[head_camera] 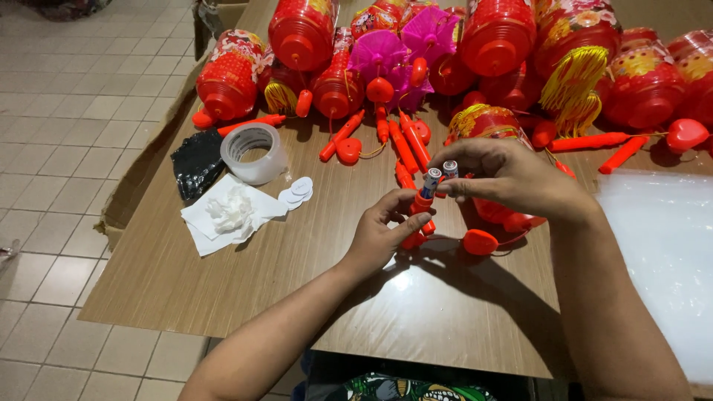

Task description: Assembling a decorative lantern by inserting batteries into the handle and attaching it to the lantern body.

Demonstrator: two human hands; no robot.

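A tape roll (pixel 254 152) and white paper (pixel 230 214) lie left on the table (pixel 223 282). My left hand (pixel 380 236) grips an orange handle (pixel 420 212), one battery (pixel 431 180) sticking from its top. My right hand (pixel 505 177) pinches a second battery (pixel 450 168) just beside it. Red lanterns (pixel 497 33) crowd behind.

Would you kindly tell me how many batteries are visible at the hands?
2: one battery sits partly in the orange handle held by the left hand; another battery is in the right hand. Others may be hidden.

A slim red handle tube (pixel 420 212) stands tilted above the table, two small batteries (pixel 433 178) at its top.
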